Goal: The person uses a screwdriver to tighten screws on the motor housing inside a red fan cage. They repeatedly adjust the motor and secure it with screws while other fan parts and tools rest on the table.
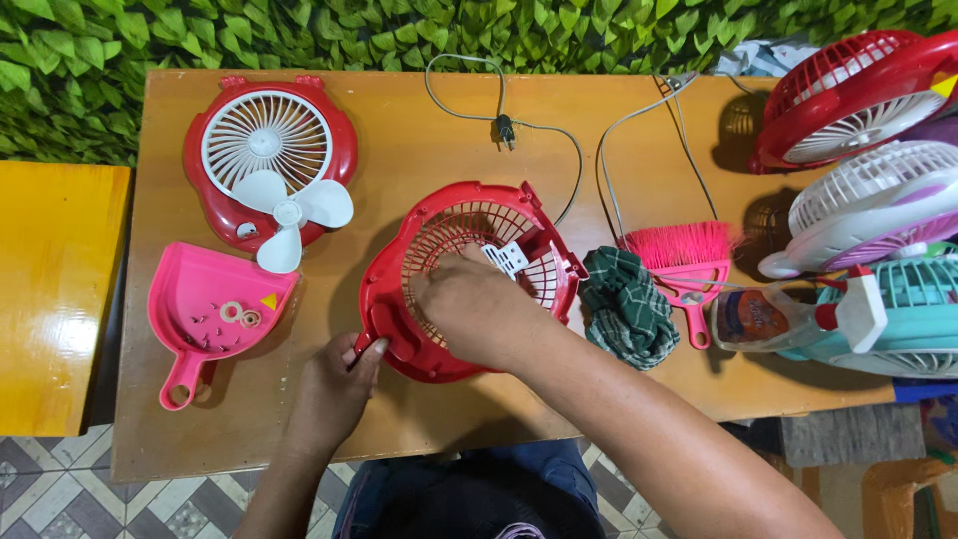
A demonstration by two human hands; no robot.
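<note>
A red fan housing with a grille (469, 220) lies in the middle of the wooden table (419, 130), tilted up toward me. My left hand (334, 389) grips its lower left rim. My right hand (479, 309) rests inside the grille, fingers closed near a small white part (506, 258); whether they pinch it is unclear. A white three-blade propeller (289, 212) lies on another red fan cover with a white grille (267, 150) at the far left.
A pink dustpan (205, 299) holds small screws and rings at the left. A power cord with a plug (505, 128) trails across the back. A checked cloth (624, 304), pink brush (684, 255), spray bottle (773, 317) and several stacked fans (868, 200) crowd the right.
</note>
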